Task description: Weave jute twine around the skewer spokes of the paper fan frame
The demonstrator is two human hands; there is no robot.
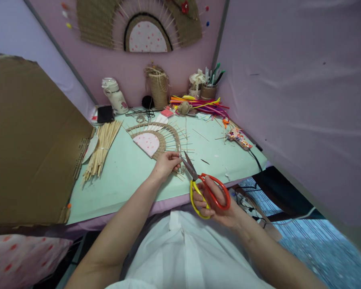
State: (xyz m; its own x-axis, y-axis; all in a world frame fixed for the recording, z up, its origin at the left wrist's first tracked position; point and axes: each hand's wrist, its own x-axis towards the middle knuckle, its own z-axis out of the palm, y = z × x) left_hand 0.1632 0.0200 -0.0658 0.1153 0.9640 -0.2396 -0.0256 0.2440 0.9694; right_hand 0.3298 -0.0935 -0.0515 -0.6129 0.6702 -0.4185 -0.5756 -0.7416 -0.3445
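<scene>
My right hand (209, 198) grips a pair of scissors (193, 171) with one red and one yellow handle. Their dark blades are parted and point up and left, close to the fingertips of my left hand (167, 163). Those fingers are pinched together at the lower right end of a half-round fan frame (171, 130). Thin sticks spread out from its twine-covered inner band, and its centre is a pink dotted half-circle (146, 143). A thin pale strand seems to be between my left fingers, but what exactly they hold is too small to make out.
A bundle of sticks (101, 150) lies left, beside a cardboard sheet (33, 140). Along the back stand a bottle (116, 96), a twine-wrapped holder (159, 88) and colourful pipe cleaners (204, 105). A patterned glue gun (240, 138) with a cord lies right. A finished-looking fan (147, 36) hangs above.
</scene>
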